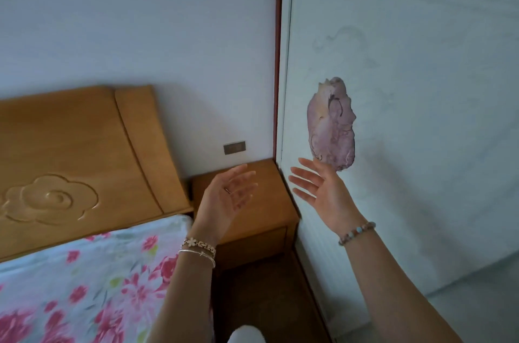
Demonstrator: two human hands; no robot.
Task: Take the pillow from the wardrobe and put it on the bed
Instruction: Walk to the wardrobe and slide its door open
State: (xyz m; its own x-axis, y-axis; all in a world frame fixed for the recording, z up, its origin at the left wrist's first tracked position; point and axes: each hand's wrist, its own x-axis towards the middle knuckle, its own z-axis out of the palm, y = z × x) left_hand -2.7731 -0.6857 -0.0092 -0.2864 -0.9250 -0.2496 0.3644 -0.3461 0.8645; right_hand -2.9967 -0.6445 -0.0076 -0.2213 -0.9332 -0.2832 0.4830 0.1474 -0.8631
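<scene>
Two hands: both were raised in front of the wardrobe door point(407, 61), empty and apart from each other.
Left hand point(224, 196): fingers were spread, palm turned inward, held over the bedside cabinet point(261, 219); it gripped nothing.
Right hand point(323, 191): fingers were spread, palm open, close to the left edge of the door, just below the purple flower print point(331, 123); contact with the door could not be confirmed.
Pillow: not in view; presumably it lay behind the shut door.
Wardrobe: the pale door was shut, its edge meeting the red frame strip point(279, 61) beside the wall.
Bed point(84, 286): it lay at lower left, with a floral sheet and a wooden headboard point(70, 160); the cabinet stood between it and the wardrobe.
Step in hand: judged as the reach to open the door; the task had barely begun.
Risk 1: no handle was visible, so flat fingers might slip on the smooth panel.
Risk 2: fingers set at the door edge could be pinched against the frame.
Risk 3: the pillow might snag on the cabinet corner in the narrow gap.
</scene>
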